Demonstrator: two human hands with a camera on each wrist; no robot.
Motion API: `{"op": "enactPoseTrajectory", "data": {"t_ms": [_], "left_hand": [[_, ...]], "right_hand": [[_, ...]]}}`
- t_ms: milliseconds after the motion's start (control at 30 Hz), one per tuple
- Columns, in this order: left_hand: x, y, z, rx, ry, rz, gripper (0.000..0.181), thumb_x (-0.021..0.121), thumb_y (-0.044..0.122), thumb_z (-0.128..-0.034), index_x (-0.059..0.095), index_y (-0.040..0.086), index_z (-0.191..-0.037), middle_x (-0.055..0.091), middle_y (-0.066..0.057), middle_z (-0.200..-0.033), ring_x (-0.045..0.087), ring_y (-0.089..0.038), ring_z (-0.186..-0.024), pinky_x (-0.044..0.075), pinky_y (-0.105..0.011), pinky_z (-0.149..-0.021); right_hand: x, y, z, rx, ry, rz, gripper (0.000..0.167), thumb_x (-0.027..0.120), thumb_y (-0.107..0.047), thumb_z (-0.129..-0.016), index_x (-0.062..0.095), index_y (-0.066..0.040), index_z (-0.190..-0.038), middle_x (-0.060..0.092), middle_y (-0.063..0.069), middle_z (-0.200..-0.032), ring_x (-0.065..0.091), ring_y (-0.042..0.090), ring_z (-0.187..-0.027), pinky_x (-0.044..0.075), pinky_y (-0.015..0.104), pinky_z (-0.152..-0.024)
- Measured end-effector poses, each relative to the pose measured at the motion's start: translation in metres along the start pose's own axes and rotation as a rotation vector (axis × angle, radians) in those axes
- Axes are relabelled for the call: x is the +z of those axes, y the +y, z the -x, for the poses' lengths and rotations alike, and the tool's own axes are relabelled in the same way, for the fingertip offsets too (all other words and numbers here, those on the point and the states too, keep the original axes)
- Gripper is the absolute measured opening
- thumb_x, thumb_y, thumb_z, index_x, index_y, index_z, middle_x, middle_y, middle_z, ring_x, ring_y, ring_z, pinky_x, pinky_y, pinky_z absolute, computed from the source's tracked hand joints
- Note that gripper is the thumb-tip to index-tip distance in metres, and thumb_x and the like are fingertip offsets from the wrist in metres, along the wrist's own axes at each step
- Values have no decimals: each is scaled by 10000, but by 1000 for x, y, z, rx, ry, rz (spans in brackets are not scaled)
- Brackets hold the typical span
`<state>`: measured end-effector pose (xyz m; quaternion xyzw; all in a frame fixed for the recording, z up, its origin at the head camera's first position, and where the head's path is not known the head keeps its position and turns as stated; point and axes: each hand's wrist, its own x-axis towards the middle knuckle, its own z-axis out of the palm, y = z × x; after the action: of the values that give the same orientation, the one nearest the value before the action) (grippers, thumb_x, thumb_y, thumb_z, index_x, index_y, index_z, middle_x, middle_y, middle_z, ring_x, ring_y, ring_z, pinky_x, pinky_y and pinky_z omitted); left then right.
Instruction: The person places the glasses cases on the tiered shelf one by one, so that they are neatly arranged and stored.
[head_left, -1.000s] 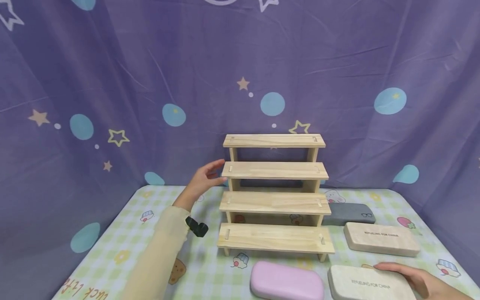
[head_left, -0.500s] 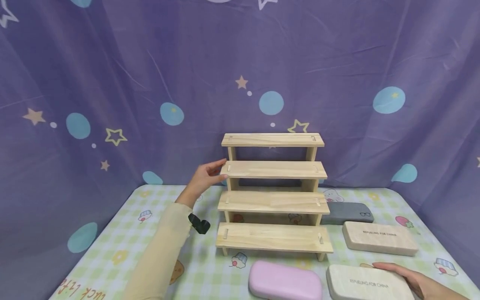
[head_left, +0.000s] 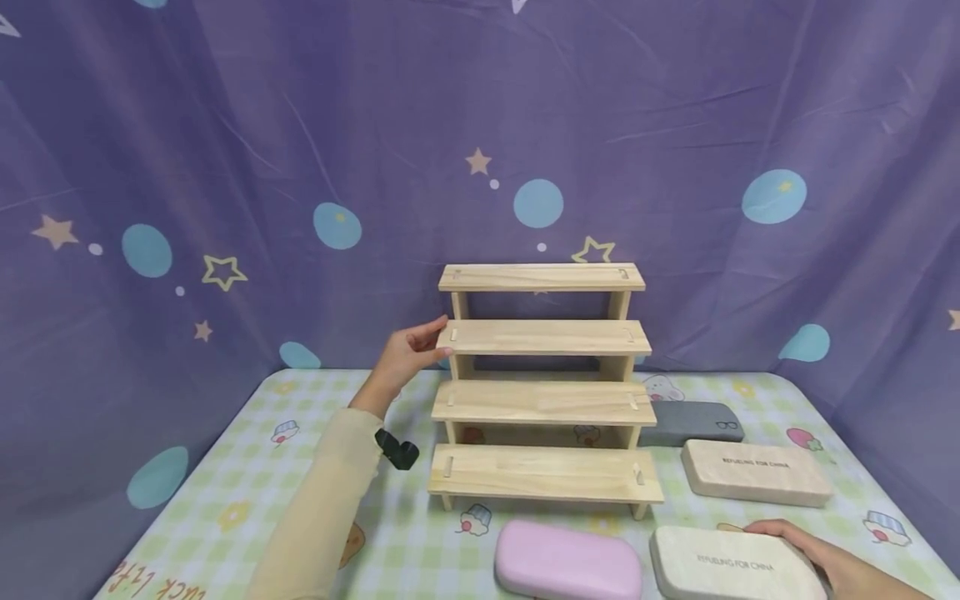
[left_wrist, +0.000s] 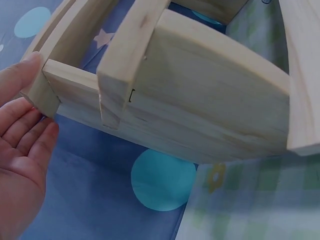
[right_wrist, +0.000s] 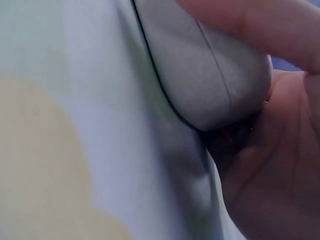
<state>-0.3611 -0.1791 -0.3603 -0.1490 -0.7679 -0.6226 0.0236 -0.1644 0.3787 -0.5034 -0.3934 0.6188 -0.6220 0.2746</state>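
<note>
A four-step wooden rack (head_left: pixel 546 473) stands upright on the table. My left hand (head_left: pixel 400 364) pinches the left end of its second board from the top (head_left: pixel 543 336); in the left wrist view, the hand (left_wrist: pixel 22 165) has fingers on both faces of a board's end (left_wrist: pixel 46 97). At the lower right, my right hand (head_left: pixel 847 567) grips the right end of a cream case (head_left: pixel 731 567) lying on the cloth. The right wrist view shows the hand (right_wrist: pixel 270 165) round the case's rounded end (right_wrist: pixel 200 70), with some fingers hidden.
A pink case (head_left: pixel 567 562) lies before the rack, left of the cream one. Behind on the right are a beige case (head_left: pixel 756 475) and a grey case (head_left: pixel 693 423), the latter beside the rack. A purple curtain (head_left: pixel 390 150) hangs behind the checked tablecloth (head_left: pixel 247 500).
The head view has shifted slightly, moving the scene a little left in it. My left fingers sit closer on the board's end, and my right hand sits closer round the cream case.
</note>
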Motion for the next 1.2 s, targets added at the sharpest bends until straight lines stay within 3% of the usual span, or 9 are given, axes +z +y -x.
{"op": "enactPoseTrajectory", "data": {"t_ms": [167, 267, 500, 600, 667, 800, 833, 1033, 1200], "left_hand": [[-1, -3, 1, 17, 6, -24, 603, 720, 86, -834, 471, 65, -1383, 477, -114, -1390, 514, -274, -1224, 507, -189, -868], [-2, -2, 3, 22, 13, -34, 600, 724, 100, -833, 477, 65, -1379, 486, -110, -1384, 520, -267, -1218, 508, -182, -861], [-4, 0, 1, 33, 9, -40, 608, 726, 101, -831, 469, 46, -1380, 485, -102, -1386, 515, -247, -1224, 499, -184, -878], [-3, 1, -1, 34, -1, -44, 600, 719, 97, -837, 471, 54, -1381, 482, -91, -1391, 519, -246, -1222, 506, -194, -872], [-3, 1, -2, 32, -3, -46, 592, 716, 98, -840, 477, 63, -1380, 482, -81, -1393, 521, -243, -1220, 508, -201, -873], [-1, 2, -2, 30, -6, -50, 587, 708, 95, -846, 470, 55, -1382, 474, -76, -1398, 514, -244, -1227, 501, -203, -886], [-1, 2, -1, 31, -6, -52, 591, 707, 99, -848, 464, 51, -1384, 471, -78, -1399, 512, -247, -1228, 500, -201, -887], [0, -1, 0, 44, -2, -43, 583, 704, 80, -847, 468, 42, -1379, 474, -79, -1394, 520, -263, -1218, 504, -187, -871], [0, -4, 0, 37, -3, -37, 576, 705, 81, -846, 476, 44, -1373, 464, -63, -1403, 508, -256, -1231, 494, -192, -890]], "right_hand": [[3, -7, 0, 79, 44, -267, 681, 448, 118, -918, 68, 35, -1477, 312, 136, -1503, 423, 277, -1296, 440, 449, -1002], [5, -11, 0, 128, 103, -312, 641, 400, 147, -923, 108, 19, -1480, 362, 162, -1469, 456, 313, -1262, 445, 484, -983], [7, -20, 0, 208, 220, -201, 632, 454, 135, -914, 161, 47, -1467, 440, 68, -1420, 521, 318, -1197, 490, 426, -944], [7, -26, -2, 243, 262, -78, 667, 501, 124, -892, 173, 46, -1468, 452, -41, -1389, 555, 267, -1153, 507, 373, -922], [7, -31, -4, 241, 291, 79, 680, 539, 100, -873, 203, 47, -1461, 446, -135, -1374, 563, 174, -1139, 525, 315, -879], [7, -37, -7, 162, 329, 267, 696, 581, 98, -820, 258, 59, -1436, 437, -202, -1359, 598, 109, -1049, 552, 281, -780], [6, -37, -8, 102, 329, 300, 696, 577, 123, -805, 266, 78, -1425, 439, -184, -1367, 592, 92, -1053, 558, 279, -763], [5, -42, -22, -125, 387, 401, 776, 601, 261, -704, 291, 123, -1401, 437, -76, -1381, 545, 52, -1060, 568, 276, -699], [9, -54, -43, -201, 468, 434, 790, 631, 272, -650, 334, 145, -1371, 452, -22, -1370, 560, 64, -1032, 547, 220, -732]]}}
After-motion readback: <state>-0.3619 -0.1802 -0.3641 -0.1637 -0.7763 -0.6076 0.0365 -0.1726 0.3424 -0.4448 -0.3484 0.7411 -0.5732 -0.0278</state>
